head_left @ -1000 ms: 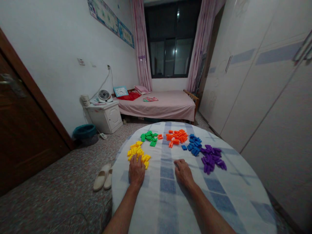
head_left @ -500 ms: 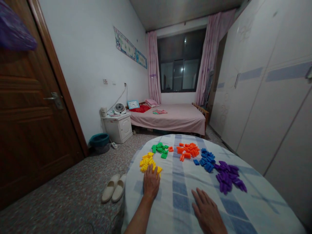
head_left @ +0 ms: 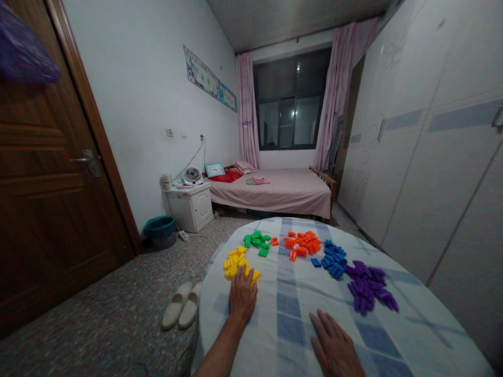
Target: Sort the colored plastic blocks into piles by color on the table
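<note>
My left hand (head_left: 242, 296) lies with its fingers stretched out at the near edge of a pile of yellow plastic pieces (head_left: 234, 260), fingertips touching or over the nearest ones. My right hand (head_left: 334, 337) rests flat on the cloth, fingers extended, holding nothing. Beyond them, small piles form an arc: green pieces (head_left: 257, 241), orange pieces (head_left: 303, 243), blue pieces (head_left: 334, 259) and purple pieces (head_left: 366, 285). A small orange bit (head_left: 274, 241) sits between the green and orange piles. The purple pile is the closest to my right hand, though apart from it.
The round table has a blue-and-white checked cloth (head_left: 291, 327). Pale slippers (head_left: 183, 306) stand on the floor at left, near a teal basin (head_left: 160, 226). Behind are a white nightstand (head_left: 192, 207), a pink bed (head_left: 283, 188), a wooden door (head_left: 51, 209) and a tall wardrobe (head_left: 428, 157).
Both hands stay almost where they were, with the left at the yellow pieces. The piles look the same; the whole view has shifted very slightly.
</note>
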The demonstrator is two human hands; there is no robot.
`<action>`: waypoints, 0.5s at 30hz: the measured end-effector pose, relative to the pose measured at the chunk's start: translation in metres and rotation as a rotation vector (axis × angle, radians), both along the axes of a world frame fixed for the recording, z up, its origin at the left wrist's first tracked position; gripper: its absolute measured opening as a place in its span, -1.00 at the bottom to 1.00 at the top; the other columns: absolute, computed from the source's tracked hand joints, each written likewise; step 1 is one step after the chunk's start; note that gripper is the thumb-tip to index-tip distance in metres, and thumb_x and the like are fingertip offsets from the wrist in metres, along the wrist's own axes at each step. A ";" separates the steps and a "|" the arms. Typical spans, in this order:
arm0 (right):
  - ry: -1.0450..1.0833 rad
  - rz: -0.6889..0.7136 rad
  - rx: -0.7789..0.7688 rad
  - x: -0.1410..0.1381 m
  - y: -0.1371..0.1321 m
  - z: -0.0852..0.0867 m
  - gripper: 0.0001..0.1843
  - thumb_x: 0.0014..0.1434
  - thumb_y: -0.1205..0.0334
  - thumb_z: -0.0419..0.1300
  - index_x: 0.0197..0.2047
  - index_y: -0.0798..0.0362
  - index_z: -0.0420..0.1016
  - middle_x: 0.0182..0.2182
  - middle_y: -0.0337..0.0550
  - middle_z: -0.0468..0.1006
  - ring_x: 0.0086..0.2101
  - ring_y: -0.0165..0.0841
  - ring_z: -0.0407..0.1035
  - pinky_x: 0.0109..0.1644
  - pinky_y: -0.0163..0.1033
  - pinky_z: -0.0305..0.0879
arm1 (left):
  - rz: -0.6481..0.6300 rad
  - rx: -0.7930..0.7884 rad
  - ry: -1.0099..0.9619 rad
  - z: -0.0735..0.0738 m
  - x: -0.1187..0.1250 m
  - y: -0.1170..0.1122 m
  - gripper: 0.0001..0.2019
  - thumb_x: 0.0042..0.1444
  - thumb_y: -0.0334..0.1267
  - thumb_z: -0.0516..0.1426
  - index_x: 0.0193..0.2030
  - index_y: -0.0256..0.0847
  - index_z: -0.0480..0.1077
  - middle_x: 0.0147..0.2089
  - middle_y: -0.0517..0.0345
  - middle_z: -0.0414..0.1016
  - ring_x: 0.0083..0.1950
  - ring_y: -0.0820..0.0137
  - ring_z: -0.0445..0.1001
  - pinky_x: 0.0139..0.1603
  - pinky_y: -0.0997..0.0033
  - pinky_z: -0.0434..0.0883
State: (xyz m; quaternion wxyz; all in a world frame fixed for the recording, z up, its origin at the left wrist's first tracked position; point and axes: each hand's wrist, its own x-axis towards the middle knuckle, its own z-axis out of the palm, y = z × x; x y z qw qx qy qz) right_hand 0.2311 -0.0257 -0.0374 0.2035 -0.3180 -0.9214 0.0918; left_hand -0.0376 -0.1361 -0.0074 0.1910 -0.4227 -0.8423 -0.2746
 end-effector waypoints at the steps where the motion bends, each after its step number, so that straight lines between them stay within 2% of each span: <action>1: 0.026 0.046 -0.063 0.006 0.005 0.002 -0.50 0.11 -0.01 0.02 0.07 -0.14 0.50 0.16 -0.17 0.37 0.16 -0.09 0.24 0.21 0.00 0.23 | -0.015 0.040 0.008 0.002 -0.005 0.000 -0.60 0.19 -0.31 -0.03 0.16 -0.19 0.33 0.27 -0.07 0.26 0.33 0.18 0.16 0.30 0.04 0.16; 3: 0.101 0.109 -0.218 0.022 0.025 0.012 -0.55 0.12 -0.05 -0.01 -0.04 -0.19 0.57 0.06 -0.19 0.48 0.06 -0.14 0.36 0.13 -0.10 0.34 | -0.033 0.136 0.022 0.007 -0.023 -0.002 -0.61 0.23 -0.28 -0.09 0.14 -0.19 0.34 0.25 -0.04 0.28 0.30 0.23 0.21 0.30 0.08 0.19; 4: 0.154 0.108 -0.301 0.031 0.039 0.020 -0.52 0.17 -0.06 -0.08 -0.03 -0.18 0.56 0.03 -0.19 0.51 0.03 -0.18 0.40 0.11 -0.16 0.35 | -0.026 0.188 0.021 0.010 -0.035 -0.004 -0.60 0.24 -0.26 -0.13 0.13 -0.20 0.34 0.23 -0.04 0.30 0.28 0.24 0.23 0.29 0.08 0.21; 6: 0.286 -0.038 -0.326 0.051 0.076 0.039 -0.48 0.16 -0.11 -0.09 -0.01 -0.10 0.53 0.01 -0.12 0.52 0.01 -0.17 0.40 0.12 -0.14 0.33 | 0.034 0.250 -0.006 0.012 -0.065 -0.010 -0.57 0.24 -0.21 -0.16 0.11 -0.28 0.35 0.22 -0.14 0.28 0.26 0.19 0.25 0.28 0.04 0.22; 7: 0.350 -0.158 -0.306 0.060 0.098 0.048 -0.46 0.16 -0.13 -0.09 0.01 -0.08 0.51 0.02 -0.10 0.52 0.02 -0.15 0.39 0.15 -0.10 0.29 | 0.058 0.255 -0.027 0.011 -0.082 -0.013 -0.56 0.23 -0.18 -0.16 0.09 -0.30 0.35 0.21 -0.17 0.29 0.26 0.15 0.24 0.26 0.00 0.23; 9: 0.443 -0.352 -0.237 0.076 0.143 0.061 -0.39 0.15 -0.14 -0.14 0.06 0.00 0.44 0.04 -0.02 0.48 0.06 -0.13 0.34 0.21 -0.02 0.19 | -0.003 0.229 -0.052 0.001 -0.118 -0.017 -0.59 0.20 -0.16 -0.15 0.02 -0.24 0.38 0.14 -0.13 0.36 0.28 0.12 0.21 0.28 -0.05 0.18; 12: 0.406 -0.426 -0.187 0.089 0.207 0.057 -0.36 0.13 -0.07 -0.18 0.07 0.14 0.41 0.07 0.09 0.44 0.13 -0.13 0.25 0.24 -0.03 0.11 | -0.209 0.184 -0.085 -0.020 -0.163 -0.013 -0.65 0.11 -0.13 -0.11 -0.09 -0.11 0.40 0.06 -0.05 0.44 0.30 0.15 0.19 0.32 -0.04 0.11; 15: 0.316 -0.514 -0.206 0.092 0.252 0.037 -0.39 0.13 -0.03 -0.17 0.02 0.17 0.43 0.10 0.14 0.41 0.16 -0.10 0.21 0.24 -0.03 0.11 | -0.227 0.196 -0.176 -0.031 -0.183 0.001 -0.63 0.04 -0.07 -0.07 -0.09 -0.06 0.41 0.01 0.00 0.49 0.23 0.19 0.30 0.28 0.05 0.20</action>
